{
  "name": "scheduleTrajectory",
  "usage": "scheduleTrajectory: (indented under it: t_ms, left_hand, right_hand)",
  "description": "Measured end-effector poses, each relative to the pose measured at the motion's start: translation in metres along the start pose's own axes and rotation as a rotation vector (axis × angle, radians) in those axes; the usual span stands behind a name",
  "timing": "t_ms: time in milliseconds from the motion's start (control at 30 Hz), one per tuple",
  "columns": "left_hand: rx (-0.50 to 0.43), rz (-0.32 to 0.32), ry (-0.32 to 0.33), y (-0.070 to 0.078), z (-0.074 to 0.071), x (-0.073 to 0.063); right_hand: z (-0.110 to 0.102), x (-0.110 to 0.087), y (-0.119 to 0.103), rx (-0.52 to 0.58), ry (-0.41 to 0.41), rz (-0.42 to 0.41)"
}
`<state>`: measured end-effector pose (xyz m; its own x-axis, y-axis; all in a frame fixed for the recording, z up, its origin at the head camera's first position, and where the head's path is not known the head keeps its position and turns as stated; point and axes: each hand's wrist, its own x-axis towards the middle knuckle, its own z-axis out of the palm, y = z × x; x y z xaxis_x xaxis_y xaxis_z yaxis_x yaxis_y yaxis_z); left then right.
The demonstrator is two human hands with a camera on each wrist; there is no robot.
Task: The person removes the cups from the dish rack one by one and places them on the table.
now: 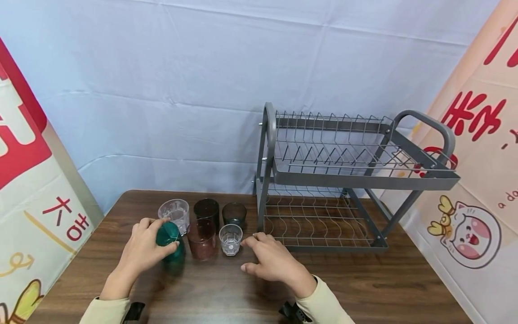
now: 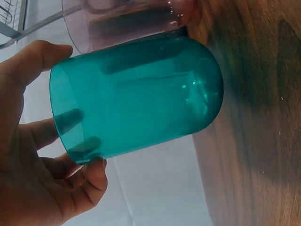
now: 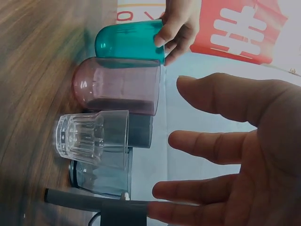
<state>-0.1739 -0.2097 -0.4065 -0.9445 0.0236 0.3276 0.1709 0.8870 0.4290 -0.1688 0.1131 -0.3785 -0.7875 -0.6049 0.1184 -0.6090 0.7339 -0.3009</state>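
My left hand (image 1: 141, 247) grips a teal plastic cup (image 2: 136, 99) by its rim, thumb on one side and fingers on the other. That cup is upright at the table's left, close beside a pink see-through cup (image 1: 203, 247). My right hand (image 1: 275, 263) holds nothing; its fingers are spread in the right wrist view, and in the head view they reach just right of a small clear faceted glass (image 1: 231, 243). Behind these stand a wider clear glass (image 1: 176, 211), a tall dark cup (image 1: 206, 208) and a short dark glass (image 1: 234, 212).
A grey two-tier dish rack (image 1: 366, 181) with wire shelves stands at the right back of the brown wooden table (image 1: 218, 292). A pale cloth (image 1: 182, 99) hangs behind it, and printed banners (image 1: 471, 135) flank the table.
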Motion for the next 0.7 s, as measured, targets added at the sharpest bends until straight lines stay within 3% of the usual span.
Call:
scheduleTrajectory:
  t_ms: [700]
  left_hand:
    - [0.013,-0.048,-0.013,-0.0097,0.0042,0.0074]
  right_hand:
    - [0.0049,0.0104,-0.0038,-0.012,-0.011,0.013]
